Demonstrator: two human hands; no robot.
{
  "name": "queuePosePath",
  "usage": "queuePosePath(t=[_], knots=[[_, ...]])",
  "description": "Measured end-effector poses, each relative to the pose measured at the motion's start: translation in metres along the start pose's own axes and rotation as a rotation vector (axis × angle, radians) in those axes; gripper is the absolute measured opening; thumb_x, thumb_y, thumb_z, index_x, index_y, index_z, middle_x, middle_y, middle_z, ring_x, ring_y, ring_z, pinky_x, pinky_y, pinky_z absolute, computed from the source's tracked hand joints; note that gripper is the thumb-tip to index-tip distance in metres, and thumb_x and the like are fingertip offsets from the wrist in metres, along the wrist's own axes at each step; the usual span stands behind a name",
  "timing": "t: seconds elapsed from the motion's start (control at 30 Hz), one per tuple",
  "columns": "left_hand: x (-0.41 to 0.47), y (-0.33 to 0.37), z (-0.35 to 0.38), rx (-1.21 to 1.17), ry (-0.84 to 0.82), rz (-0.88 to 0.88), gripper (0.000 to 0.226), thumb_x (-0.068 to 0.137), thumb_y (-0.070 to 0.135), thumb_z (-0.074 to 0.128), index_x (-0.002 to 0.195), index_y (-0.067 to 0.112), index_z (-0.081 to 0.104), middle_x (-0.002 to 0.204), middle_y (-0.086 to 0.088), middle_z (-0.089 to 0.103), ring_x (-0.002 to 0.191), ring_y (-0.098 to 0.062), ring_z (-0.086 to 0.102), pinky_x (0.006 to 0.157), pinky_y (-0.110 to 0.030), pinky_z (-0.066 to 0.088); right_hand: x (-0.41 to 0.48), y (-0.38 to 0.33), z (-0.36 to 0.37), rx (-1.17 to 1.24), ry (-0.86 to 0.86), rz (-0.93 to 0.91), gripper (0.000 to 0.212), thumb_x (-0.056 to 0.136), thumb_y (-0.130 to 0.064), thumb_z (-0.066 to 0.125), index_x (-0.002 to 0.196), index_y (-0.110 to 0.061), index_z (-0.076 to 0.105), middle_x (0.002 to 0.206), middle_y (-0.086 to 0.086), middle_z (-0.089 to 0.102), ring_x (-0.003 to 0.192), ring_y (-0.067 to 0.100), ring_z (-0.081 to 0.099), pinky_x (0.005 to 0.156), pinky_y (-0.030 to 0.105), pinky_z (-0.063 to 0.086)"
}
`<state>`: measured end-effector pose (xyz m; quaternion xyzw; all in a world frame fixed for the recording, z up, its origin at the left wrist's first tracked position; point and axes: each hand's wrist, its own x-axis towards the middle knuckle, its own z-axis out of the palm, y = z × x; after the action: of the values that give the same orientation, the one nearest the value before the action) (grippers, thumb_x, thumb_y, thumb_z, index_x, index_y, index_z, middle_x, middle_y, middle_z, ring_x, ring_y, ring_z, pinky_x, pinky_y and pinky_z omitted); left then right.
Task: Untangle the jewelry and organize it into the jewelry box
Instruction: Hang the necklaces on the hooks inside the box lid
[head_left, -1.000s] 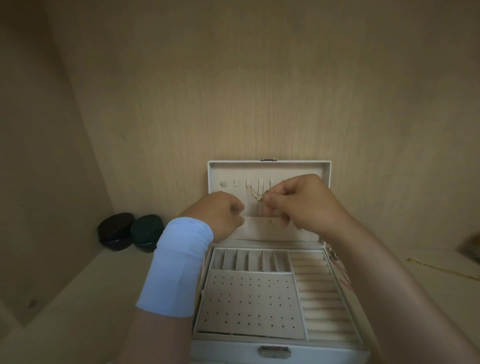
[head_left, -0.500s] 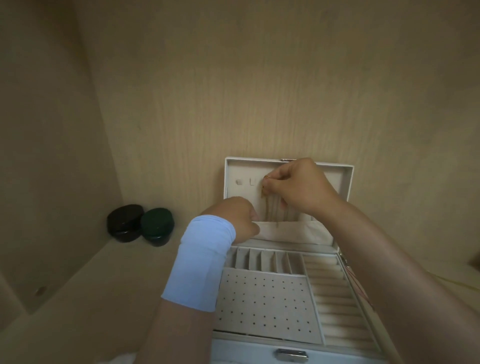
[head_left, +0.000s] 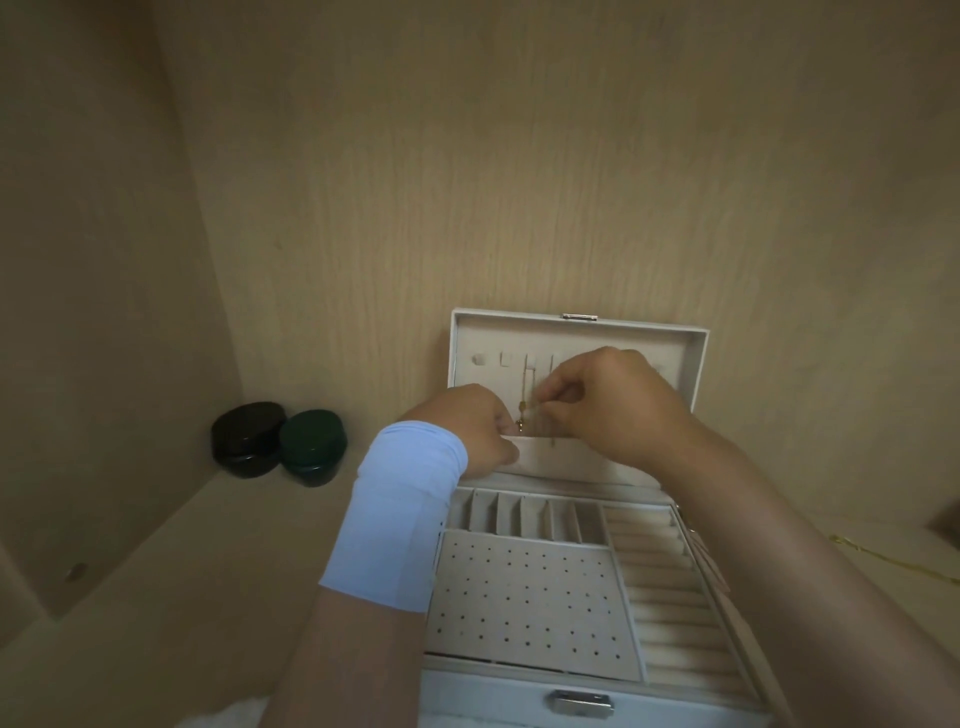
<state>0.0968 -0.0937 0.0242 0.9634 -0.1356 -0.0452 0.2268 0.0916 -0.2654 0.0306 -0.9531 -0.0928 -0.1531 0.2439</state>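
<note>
The jewelry box (head_left: 498, 691) stands open at the near edge of the shelf, with a metal latch (head_left: 581, 705) on its front wall. Its tray holds a perforated panel (head_left: 524, 597), a row of small compartments (head_left: 524, 519) behind the panel, and ring rolls (head_left: 660, 587) on the right. The left forearm, fitted with a pale blue wristband (head_left: 397, 514), crosses the tray's left edge. The left hand (head_left: 475, 431) has curled fingers at the upper edge of the lid pocket (head_left: 540, 457); whether it grips that edge cannot be told. The right hand (head_left: 613, 410) pinches a thin gold necklace (head_left: 525, 384) between thumb and fingertips. The necklace hangs against the upright lid (head_left: 576, 332). A second gold chain (head_left: 893, 558) lies on the shelf to the right. A black container (head_left: 248, 439) and a green container (head_left: 313, 454) stand touching at the far left, against the wood-grain wall (head_left: 519, 156).
</note>
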Motion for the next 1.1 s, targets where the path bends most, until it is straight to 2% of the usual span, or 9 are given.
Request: queuePosePath(t=[0.13, 0.2, 0.27, 0.4, 0.6, 0.73, 0.87, 0.97, 1.1], knots=[[0.0, 0.001, 0.001, 0.01, -0.001, 0.008, 0.028, 0.089, 0.027, 0.065, 0.117, 0.026, 0.068, 0.127, 0.007, 0.062, 0.112, -0.016, 0.059, 0.087, -0.023, 0.044, -0.009, 0.003, 0.004, -0.291, -0.088, 0.002, 0.013, 0.076, -0.043, 0.073, 0.078, -0.03, 0.075, 0.077, -0.014, 0.069, 0.08, 0.01, 0.064, 0.072, 0.028, 0.054], [0.0, 0.001, 0.001, 0.009, -0.004, 0.006, 0.028, 0.089, 0.028, 0.065, 0.117, 0.026, 0.068, 0.127, 0.006, 0.063, 0.111, -0.016, 0.059, 0.086, -0.022, 0.043, -0.012, 0.004, 0.01, -0.334, -0.117, -0.009, 0.012, 0.081, -0.042, 0.071, 0.083, -0.031, 0.076, 0.08, -0.014, 0.069, 0.082, 0.011, 0.064, 0.068, 0.025, 0.049], [0.0, 0.001, 0.0, 0.008, -0.003, 0.005, 0.029, 0.089, 0.028, 0.065, 0.117, 0.026, 0.068, 0.126, 0.007, 0.063, 0.111, -0.015, 0.059, 0.085, -0.022, 0.043, -0.012, 0.004, 0.009, -0.31, -0.113, -0.008, 0.011, 0.087, -0.039, 0.068, 0.09, -0.033, 0.077, 0.086, -0.014, 0.071, 0.087, 0.012, 0.064, 0.069, 0.026, 0.047], [0.0, 0.001, 0.001, 0.005, 0.0, 0.0, 0.03, 0.088, 0.029, 0.065, 0.118, 0.026, 0.068, 0.122, 0.006, 0.064, 0.108, -0.016, 0.06, 0.085, -0.024, 0.045, -0.006, -0.003, 0.006, -0.155, -0.009, -0.006, 0.01, 0.087, -0.037, 0.068, 0.086, -0.035, 0.078, 0.088, -0.017, 0.073, 0.085, 0.008, 0.065, 0.074, 0.031, 0.055], [-0.001, 0.001, 0.0, 0.003, 0.007, 0.005, 0.031, 0.088, 0.029, 0.065, 0.119, 0.026, 0.068, 0.124, 0.006, 0.064, 0.111, -0.015, 0.06, 0.086, -0.023, 0.044, 0.001, -0.007, 0.014, -0.207, -0.028, -0.021, 0.01, 0.083, -0.037, 0.073, 0.092, -0.033, 0.077, 0.094, -0.013, 0.073, 0.094, 0.013, 0.065, 0.079, 0.032, 0.054], [-0.001, 0.006, -0.001, 0.011, 0.054, 0.028, 0.031, 0.088, 0.033, 0.065, 0.119, 0.028, 0.066, 0.127, 0.009, 0.062, 0.115, -0.013, 0.058, 0.1, -0.03, 0.046, -0.016, 0.007, -0.005, -0.159, 0.066, -0.013, 0.009, 0.085, -0.034, 0.071, 0.093, -0.032, 0.076, 0.083, -0.016, 0.065, 0.087, 0.009, 0.064, 0.075, 0.028, 0.052], [-0.004, 0.032, 0.007, -0.044, 0.156, 0.144, 0.024, 0.089, 0.035, 0.065, 0.113, 0.028, 0.066, 0.114, 0.011, 0.061, 0.107, -0.011, 0.058, 0.099, -0.031, 0.046, -0.043, 0.04, -0.038, -0.13, 0.066, 0.036, 0.005, 0.086, -0.037, 0.07, 0.089, -0.037, 0.074, 0.08, -0.017, 0.064, 0.068, 0.0, 0.057, 0.063, 0.024, 0.044], [-0.01, 0.06, 0.026, -0.111, 0.183, 0.264, 0.019, 0.089, 0.036, 0.064, 0.107, 0.031, 0.067, 0.105, 0.014, 0.061, 0.096, -0.007, 0.058, 0.093, -0.028, 0.046, -0.063, 0.077, -0.063, -0.105, 0.054, 0.107, 0.003, 0.084, -0.037, 0.072, 0.085, -0.038, 0.074, 0.08, -0.016, 0.067, 0.073, 0.001, 0.059, 0.068, 0.026, 0.048], [-0.014, 0.107, 0.063, -0.169, 0.118, 0.389, 0.015, 0.088, 0.037, 0.064, 0.102, 0.034, 0.068, 0.098, 0.02, 0.063, 0.084, 0.002, 0.057, 0.083, -0.022, 0.048, -0.089, 0.136, -0.098, -0.092, 0.021, 0.216, 0.002, 0.084, -0.034, 0.074, 0.083, -0.035, 0.074, 0.081, -0.016, 0.068, 0.078, 0.004, 0.063, 0.074, 0.031, 0.053]])
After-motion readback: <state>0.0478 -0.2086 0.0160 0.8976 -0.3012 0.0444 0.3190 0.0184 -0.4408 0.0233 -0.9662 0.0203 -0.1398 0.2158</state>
